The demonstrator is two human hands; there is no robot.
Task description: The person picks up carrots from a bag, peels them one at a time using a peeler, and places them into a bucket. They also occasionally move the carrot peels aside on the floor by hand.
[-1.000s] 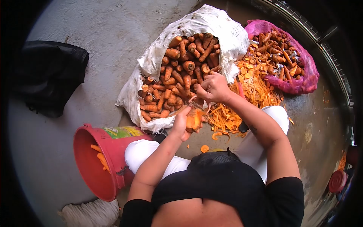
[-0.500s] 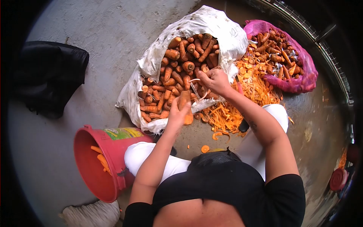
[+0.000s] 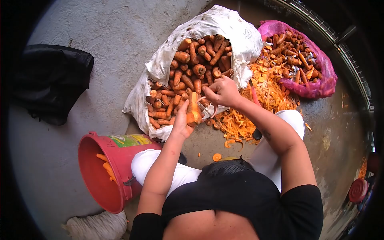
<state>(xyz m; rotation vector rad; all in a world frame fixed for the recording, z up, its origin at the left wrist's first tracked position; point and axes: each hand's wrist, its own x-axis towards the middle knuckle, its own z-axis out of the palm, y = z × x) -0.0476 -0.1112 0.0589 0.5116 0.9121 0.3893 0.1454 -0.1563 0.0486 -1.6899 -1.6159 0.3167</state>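
My left hand (image 3: 183,124) is closed around a thick, partly peeled carrot (image 3: 194,109), its bright orange bare side showing beside darker skin. My right hand (image 3: 225,93) is curled shut on a pale-framed peeler (image 3: 215,109), close to the carrot's right side; the peeler's blade is hard to make out. Just beyond both hands, a white woven sack (image 3: 212,26) lies open, full of unpeeled carrots (image 3: 182,57). A heap of orange peelings (image 3: 236,124) with cut carrot ends covers the floor right of the sack.
A red bucket (image 3: 128,160) lies tipped on its side at the left, several peeled carrots (image 3: 109,170) inside. Behind the peelings stands a pink mesh sack (image 3: 330,76) of carrots and scraps. A black bag (image 3: 56,80) rests far left, a pale sack (image 3: 98,226) below the bucket.
The carrot has turned in my left hand, so more bare orange surface faces up. My right hand has shifted slightly down with the peeler, which is now tilted differently.
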